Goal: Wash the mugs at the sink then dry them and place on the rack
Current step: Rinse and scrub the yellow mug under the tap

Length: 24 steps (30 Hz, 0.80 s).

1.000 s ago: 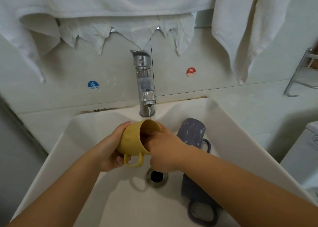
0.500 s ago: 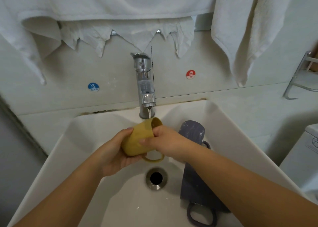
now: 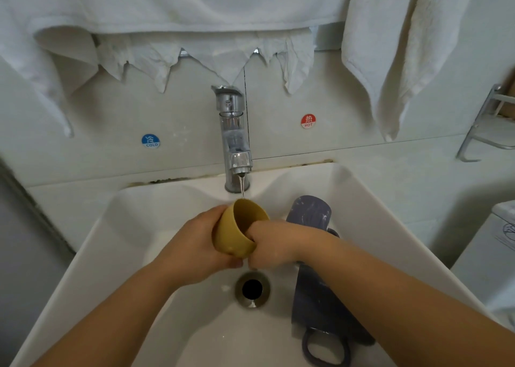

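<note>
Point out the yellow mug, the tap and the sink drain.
yellow mug [image 3: 232, 237]: head view, on its outer side wall.
tap [image 3: 233, 132]: head view, on the upright chrome body.
sink drain [image 3: 252, 289]: head view, on the dark opening inside the metal ring.

Two round stickers are affixed to the tiled wall [image 3: 348, 110] behind the faucet [image 3: 233, 135]. The blue sticker [image 3: 150, 140], left of the faucet, is marked "COLD" beneath a Chinese character. The red sticker [image 3: 308, 121], right of the faucet, is marked "HOT" beneath a Chinese character. No other text is legible.
</note>
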Each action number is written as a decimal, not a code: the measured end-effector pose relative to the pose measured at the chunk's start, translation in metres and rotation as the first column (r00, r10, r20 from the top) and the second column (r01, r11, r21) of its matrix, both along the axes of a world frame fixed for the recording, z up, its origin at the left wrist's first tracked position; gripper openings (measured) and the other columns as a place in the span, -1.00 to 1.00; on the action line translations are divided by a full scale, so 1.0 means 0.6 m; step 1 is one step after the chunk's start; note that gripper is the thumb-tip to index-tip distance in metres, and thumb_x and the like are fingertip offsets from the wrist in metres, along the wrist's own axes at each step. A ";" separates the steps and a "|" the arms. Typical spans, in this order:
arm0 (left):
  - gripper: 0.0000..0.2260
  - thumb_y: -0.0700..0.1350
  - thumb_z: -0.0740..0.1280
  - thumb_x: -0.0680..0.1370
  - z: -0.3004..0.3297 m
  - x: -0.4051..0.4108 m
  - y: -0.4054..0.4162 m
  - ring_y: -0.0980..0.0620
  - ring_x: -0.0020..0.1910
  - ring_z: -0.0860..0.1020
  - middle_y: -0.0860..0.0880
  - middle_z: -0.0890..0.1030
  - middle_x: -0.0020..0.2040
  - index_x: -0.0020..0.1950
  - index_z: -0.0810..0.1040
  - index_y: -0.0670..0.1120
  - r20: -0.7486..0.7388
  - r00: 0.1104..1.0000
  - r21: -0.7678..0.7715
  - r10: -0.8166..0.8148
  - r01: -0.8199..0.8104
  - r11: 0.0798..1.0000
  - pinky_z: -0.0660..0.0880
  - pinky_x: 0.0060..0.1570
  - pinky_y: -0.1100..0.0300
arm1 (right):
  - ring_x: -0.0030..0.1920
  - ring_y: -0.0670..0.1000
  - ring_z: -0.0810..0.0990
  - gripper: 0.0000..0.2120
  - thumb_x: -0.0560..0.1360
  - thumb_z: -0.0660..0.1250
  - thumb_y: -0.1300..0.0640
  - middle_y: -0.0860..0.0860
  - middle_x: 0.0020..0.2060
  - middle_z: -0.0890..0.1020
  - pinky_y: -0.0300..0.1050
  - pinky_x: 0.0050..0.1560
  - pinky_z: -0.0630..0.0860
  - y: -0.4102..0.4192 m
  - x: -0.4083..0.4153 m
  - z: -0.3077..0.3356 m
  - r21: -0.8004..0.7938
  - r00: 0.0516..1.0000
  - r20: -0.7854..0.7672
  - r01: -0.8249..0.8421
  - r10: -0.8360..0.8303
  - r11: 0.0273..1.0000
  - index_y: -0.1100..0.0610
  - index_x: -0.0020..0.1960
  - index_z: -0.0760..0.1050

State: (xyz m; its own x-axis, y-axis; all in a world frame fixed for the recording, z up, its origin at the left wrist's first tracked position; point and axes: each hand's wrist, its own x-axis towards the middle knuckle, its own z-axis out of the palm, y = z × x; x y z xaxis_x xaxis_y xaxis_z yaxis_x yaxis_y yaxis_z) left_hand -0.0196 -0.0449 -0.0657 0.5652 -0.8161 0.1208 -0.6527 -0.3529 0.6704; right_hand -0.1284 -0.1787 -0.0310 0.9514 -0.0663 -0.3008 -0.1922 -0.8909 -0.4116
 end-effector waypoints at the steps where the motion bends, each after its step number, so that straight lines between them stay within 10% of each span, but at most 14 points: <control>1: -0.28 0.01 0.64 0.20 -0.002 -0.001 -0.004 0.22 0.09 0.51 0.28 0.51 0.14 0.25 0.37 0.28 0.082 0.997 0.004 0.004 -0.005 1.000 0.49 0.03 0.25 | -0.11 0.02 0.41 -0.90 0.52 0.27 0.13 -0.03 -0.27 0.45 -0.03 0.13 0.35 0.002 0.005 -0.004 -0.102 1.000 -0.024 -0.011 0.008 0.995 0.17 -0.05 0.47; 5: -0.29 0.09 0.60 0.23 -0.012 0.002 -0.010 0.14 0.09 0.51 0.22 0.51 0.16 0.31 0.37 0.19 0.203 0.979 -0.013 0.031 -0.029 0.999 0.52 0.07 0.13 | -0.10 0.01 0.36 -0.92 0.53 0.22 0.14 -0.03 -0.28 0.41 -0.07 0.10 0.32 0.011 0.018 -0.010 -0.241 0.999 -0.049 -0.026 0.015 0.970 0.13 -0.07 0.46; 8: -0.23 0.15 0.59 0.23 -0.020 0.003 -0.011 0.13 0.15 0.49 0.19 0.50 0.21 0.36 0.34 0.16 0.232 0.973 -0.005 0.018 -0.018 1.000 0.51 0.12 0.12 | -0.19 0.04 0.43 -0.86 0.50 0.24 0.25 0.04 -0.24 0.46 -0.13 -0.15 0.39 0.006 0.020 -0.005 -0.013 0.993 -0.111 0.039 -0.040 0.999 0.22 0.02 0.51; 13: -0.26 0.13 0.61 0.20 -0.011 0.003 -0.011 0.14 0.11 0.48 0.19 0.48 0.15 0.30 0.37 0.14 0.262 0.964 -0.014 0.042 -0.039 0.999 0.49 0.08 0.15 | 0.14 0.24 0.51 -0.75 0.41 0.26 0.35 0.21 0.05 0.57 0.12 0.24 0.44 0.005 0.014 -0.002 0.318 0.993 -0.027 0.116 -0.113 0.941 0.28 0.08 0.50; 19: -0.23 -0.02 0.65 0.19 0.004 0.008 -0.003 0.20 0.06 0.49 0.28 0.47 0.11 0.29 0.34 0.23 0.134 0.991 0.030 0.005 -0.009 0.999 0.44 -0.02 0.30 | 0.21 0.04 0.38 -0.90 0.52 0.20 0.16 -0.01 -0.13 0.51 0.21 0.44 -0.39 -0.006 0.008 -0.022 -0.403 0.992 0.019 -0.108 0.126 0.909 0.15 -0.05 0.48; 22: -0.21 -0.07 0.65 0.20 0.012 0.014 0.006 0.29 0.05 0.48 0.34 0.47 0.09 0.27 0.32 0.31 0.093 0.995 0.051 -0.045 0.040 0.998 0.42 -0.05 0.39 | 0.18 0.04 0.40 -0.83 0.49 0.25 0.13 0.01 -0.01 0.54 0.04 0.43 0.11 -0.003 0.012 -0.028 -0.354 0.990 0.038 -0.111 0.133 0.929 0.15 0.04 0.52; 24: -0.22 -0.07 0.65 0.20 0.015 0.010 0.008 0.26 0.06 0.49 0.32 0.49 0.11 0.29 0.34 0.29 0.120 0.991 0.061 -0.054 0.047 0.997 0.45 0.00 0.33 | -0.09 0.07 0.45 -0.88 0.49 0.24 0.20 0.07 -0.13 0.51 -0.11 -0.05 0.38 0.003 0.015 -0.025 -0.152 0.999 -0.008 -0.048 0.047 0.987 0.21 -0.02 0.49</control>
State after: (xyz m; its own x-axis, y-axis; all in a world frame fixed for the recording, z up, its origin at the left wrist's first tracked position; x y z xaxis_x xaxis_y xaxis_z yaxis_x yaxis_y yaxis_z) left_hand -0.0136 -0.0402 -0.0567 0.5074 -0.8507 0.1371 -0.7457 -0.3538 0.5646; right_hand -0.1196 -0.1769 -0.0460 0.9532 -0.0662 -0.2951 -0.1495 -0.9514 -0.2693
